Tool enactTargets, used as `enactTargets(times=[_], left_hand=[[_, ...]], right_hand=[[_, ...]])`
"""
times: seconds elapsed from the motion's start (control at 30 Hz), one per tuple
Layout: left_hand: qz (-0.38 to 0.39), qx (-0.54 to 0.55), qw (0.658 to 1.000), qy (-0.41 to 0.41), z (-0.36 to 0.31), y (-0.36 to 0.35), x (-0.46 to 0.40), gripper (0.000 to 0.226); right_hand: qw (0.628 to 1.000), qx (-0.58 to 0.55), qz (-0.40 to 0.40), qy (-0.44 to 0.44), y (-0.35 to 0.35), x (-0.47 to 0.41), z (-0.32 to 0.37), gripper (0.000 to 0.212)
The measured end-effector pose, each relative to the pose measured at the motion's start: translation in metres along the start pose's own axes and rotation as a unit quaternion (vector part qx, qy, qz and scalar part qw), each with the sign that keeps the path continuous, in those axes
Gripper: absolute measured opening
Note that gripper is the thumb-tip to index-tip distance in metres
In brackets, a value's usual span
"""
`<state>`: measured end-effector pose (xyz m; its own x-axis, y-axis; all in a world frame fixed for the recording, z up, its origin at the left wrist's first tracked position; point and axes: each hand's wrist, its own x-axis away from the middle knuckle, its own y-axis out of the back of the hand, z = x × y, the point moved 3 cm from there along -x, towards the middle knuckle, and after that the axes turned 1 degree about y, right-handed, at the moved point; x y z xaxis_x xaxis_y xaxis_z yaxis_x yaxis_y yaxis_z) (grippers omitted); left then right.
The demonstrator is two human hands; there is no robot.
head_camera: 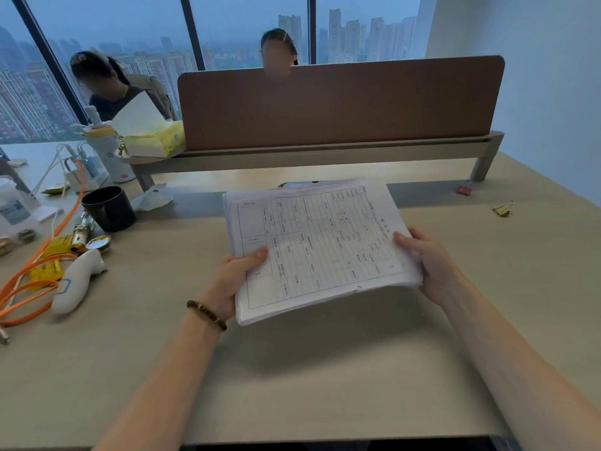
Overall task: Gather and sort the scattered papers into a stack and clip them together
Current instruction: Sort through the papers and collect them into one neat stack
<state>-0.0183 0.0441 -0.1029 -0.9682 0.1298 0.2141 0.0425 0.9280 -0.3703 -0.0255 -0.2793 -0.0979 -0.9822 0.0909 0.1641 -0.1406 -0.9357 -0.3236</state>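
Observation:
A stack of white printed papers (pixel 320 245), top sheet a ruled table form, is lifted off the beige desk (pixel 325 369) in the middle of the head view. My left hand (pixel 234 281) grips its left edge, thumb on top. My right hand (pixel 429 262) grips the right edge, thumb on top as well. A gold binder clip (pixel 503 209) lies on the desk at the far right. A red binder clip (pixel 464 190) sits a little behind it, near the divider's leg.
A brown desk divider (pixel 338 102) stands behind the papers. At left are a black mug (pixel 109 208), a white handheld device (pixel 79 279), orange cables (pixel 29 288), small tins and bottles. A dark phone (pixel 299 184) peeks out behind the stack. Two people sit beyond the divider.

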Motion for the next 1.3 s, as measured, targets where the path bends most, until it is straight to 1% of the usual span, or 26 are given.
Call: enactTargets(times=[0.03, 0.07, 0.1, 0.13, 0.17, 0.2, 0.27, 0.3, 0.4, 0.43, 0.47, 0.53, 0.6, 0.7, 0.77, 0.83, 0.87, 0.93, 0.97, 1.03, 1.07, 1.2, 1.3], left_hand=[[-0.007, 0.021, 1.000, 0.001, 0.003, -0.004, 0.000, 0.034], [-0.011, 0.042, 0.999, 0.000, 0.005, -0.010, 0.000, 0.033], [-0.014, 0.060, 0.998, -0.001, 0.008, -0.015, 0.000, 0.032], [-0.017, 0.078, 0.997, -0.001, 0.011, -0.021, -0.001, 0.032], [-0.022, 0.095, 0.995, -0.005, 0.014, -0.027, -0.002, 0.032], [-0.027, 0.109, 0.994, -0.013, 0.017, -0.034, -0.002, 0.033], [-0.036, 0.125, 0.991, -0.034, 0.025, -0.051, -0.001, 0.032], [-0.038, 0.126, 0.990, -0.041, 0.028, -0.060, 0.002, 0.029], [-0.023, 0.101, 0.993, -0.049, 0.036, -0.076, 0.013, 0.021], [-0.005, 0.092, 0.994, -0.058, 0.035, -0.075, 0.015, 0.024], [0.026, 0.089, 0.993, -0.070, 0.030, -0.072, 0.017, 0.030], [0.111, 0.108, 0.984, -0.085, 0.014, -0.056, 0.015, 0.044], [0.186, 0.127, 0.972, -0.067, -0.009, -0.038, 0.013, 0.057], [0.232, 0.086, 0.969, 0.001, -0.034, -0.020, 0.009, 0.074], [0.242, 0.016, 0.970, 0.007, -0.044, -0.019, 0.004, 0.072], [0.235, -0.067, 0.969, -0.022, -0.054, -0.032, 0.002, 0.064], [0.227, -0.092, 0.969, -0.029, -0.057, -0.040, 0.002, 0.067], [0.195, -0.111, 0.974, -0.043, -0.056, -0.054, 0.000, 0.068], [0.174, -0.115, 0.976, -0.063, -0.053, -0.060, -0.001, 0.060], [0.120, -0.133, 0.977, -0.115, -0.046, -0.068, -0.001, 0.038], [0.093, -0.141, 0.975, -0.141, -0.043, -0.070, 0.000, 0.031], [0.012, -0.163, 0.965, -0.206, -0.041, -0.074, 0.003, 0.016], [-0.012, -0.134, 0.965, -0.227, -0.040, -0.074, 0.007, 0.012]], right_hand=[[0.997, -0.075, -0.023, -0.008, 0.000, 0.001, 0.002, 0.027], [0.986, -0.160, -0.044, -0.010, -0.001, 0.003, 0.003, 0.029], [0.971, -0.230, -0.060, -0.002, -0.004, 0.006, 0.004, 0.036], [0.960, -0.271, -0.064, 0.010, -0.011, 0.008, 0.004, 0.044], [0.958, -0.280, -0.061, 0.018, -0.020, 0.012, 0.002, 0.049], [0.962, -0.265, -0.055, 0.022, -0.033, 0.016, -0.001, 0.049], [0.974, -0.219, -0.047, 0.026, -0.060, 0.021, -0.010, 0.041], [0.976, -0.203, -0.067, 0.028, -0.071, 0.022, -0.013, 0.035], [0.961, -0.172, -0.212, 0.039, -0.078, 0.022, -0.014, 0.021], [0.958, -0.160, -0.235, 0.046, -0.075, 0.020, -0.012, 0.019], [0.959, -0.144, -0.239, 0.057, -0.072, 0.018, -0.010, 0.017], [0.967, -0.099, -0.221, 0.082, -0.064, 0.018, -0.006, 0.017], [0.974, -0.060, -0.191, 0.107, -0.058, 0.021, 0.001, 0.019], [0.978, -0.024, -0.149, 0.142, -0.054, 0.024, 0.014, 0.018], [0.978, -0.005, -0.123, 0.169, -0.053, 0.025, 0.022, 0.017], [0.976, 0.023, -0.087, 0.197, -0.054, 0.028, 0.030, 0.018], [0.974, 0.042, -0.069, 0.210, -0.057, 0.029, 0.033, 0.019], [0.965, 0.092, -0.047, 0.241, -0.062, 0.033, 0.036, 0.019], [0.958, 0.119, -0.048, 0.258, -0.063, 0.034, 0.037, 0.017], [0.946, 0.147, -0.055, 0.285, -0.063, 0.036, 0.037, 0.013], [0.944, 0.144, -0.052, 0.293, -0.063, 0.037, 0.037, 0.013], [0.939, 0.122, -0.016, 0.321, -0.064, 0.042, 0.041, 0.018], [0.934, 0.117, 0.002, 0.338, -0.064, 0.042, 0.041, 0.019]])
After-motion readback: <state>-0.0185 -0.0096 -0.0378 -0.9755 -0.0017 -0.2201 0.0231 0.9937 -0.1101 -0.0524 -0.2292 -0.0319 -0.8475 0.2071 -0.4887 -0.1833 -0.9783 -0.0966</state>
